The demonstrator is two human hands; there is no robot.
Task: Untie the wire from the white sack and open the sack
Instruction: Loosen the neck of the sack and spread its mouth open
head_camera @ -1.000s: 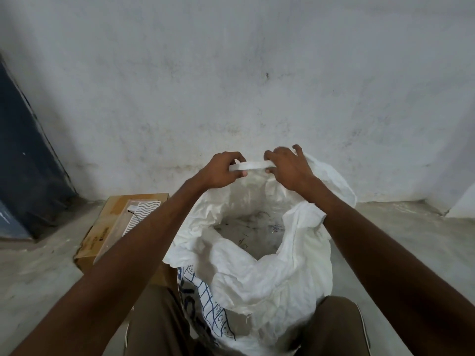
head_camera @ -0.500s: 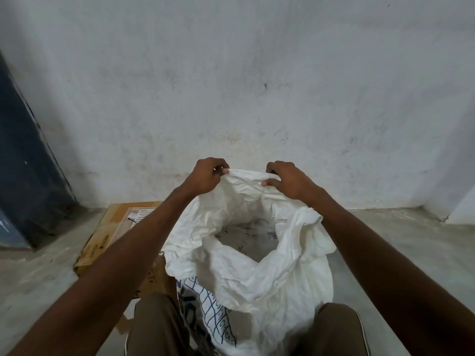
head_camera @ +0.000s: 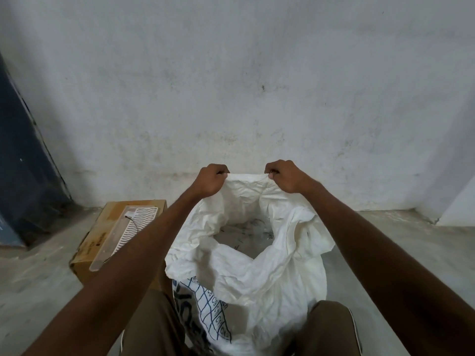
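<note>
The white sack [head_camera: 270, 273] stands between my knees with its mouth wide open and blue print on its near side. Grey contents with thin dark strands show at the bottom of the opening. My left hand [head_camera: 209, 182] grips the far rim of the sack on the left. My right hand [head_camera: 286, 177] pinches the same far rim on the right, and the rim is stretched between both hands. I see no wire on the sack's mouth.
A cardboard box [head_camera: 102, 242] sits on the concrete floor to the left, with a clear plastic tray [head_camera: 123, 236] holding a white wavy-patterned piece on top. A grey wall [head_camera: 244, 98] rises close behind the sack. A dark panel [head_camera: 23, 163] leans at far left.
Both hands dropped lower and moved slightly apart, keeping hold of the far rim. The rim was folded outward and the mouth of the sack now gapes wider.
</note>
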